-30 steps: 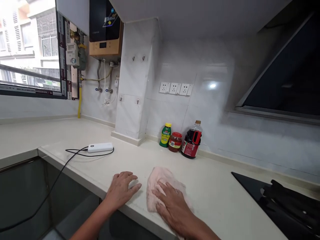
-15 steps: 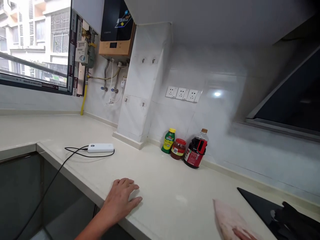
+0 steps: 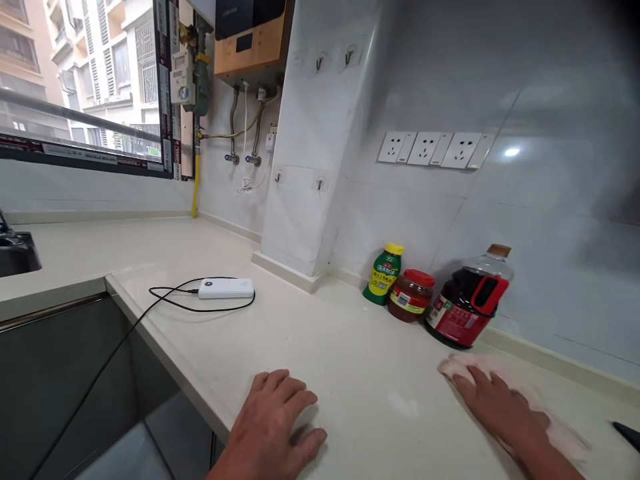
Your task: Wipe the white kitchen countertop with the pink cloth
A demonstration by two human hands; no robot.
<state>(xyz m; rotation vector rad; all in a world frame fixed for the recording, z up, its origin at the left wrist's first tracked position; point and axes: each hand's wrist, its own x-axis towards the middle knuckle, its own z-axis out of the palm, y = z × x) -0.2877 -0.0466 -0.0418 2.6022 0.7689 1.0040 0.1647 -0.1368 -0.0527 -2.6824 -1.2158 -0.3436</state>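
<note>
My left hand (image 3: 280,423) rests on the pale countertop (image 3: 345,360) near its front edge, fingers loosely apart and nothing in them. On the right, my right hand (image 3: 500,407) presses a light pinkish cloth (image 3: 537,393) against the counter, its fingers bent over the fabric. Part of the cloth is hidden beneath the hand. Just beyond it stands a large bottle of dark sauce (image 3: 460,313) with a red handle. Beside that bottle are a red-lidded jar (image 3: 411,297) and a green squeeze bottle (image 3: 384,275) with a yellow cap.
A white power bank (image 3: 226,288) with a black cable (image 3: 120,343) lies on the left part of the counter; the cable hangs over the front edge. A wall pillar (image 3: 310,220) juts out behind. The tip of a black object (image 3: 627,437) shows at the right edge.
My right hand has come further into view and pushed the cloth toward the sauce bottle. The view has shifted closer and turned; my left hand stays on the counter.
</note>
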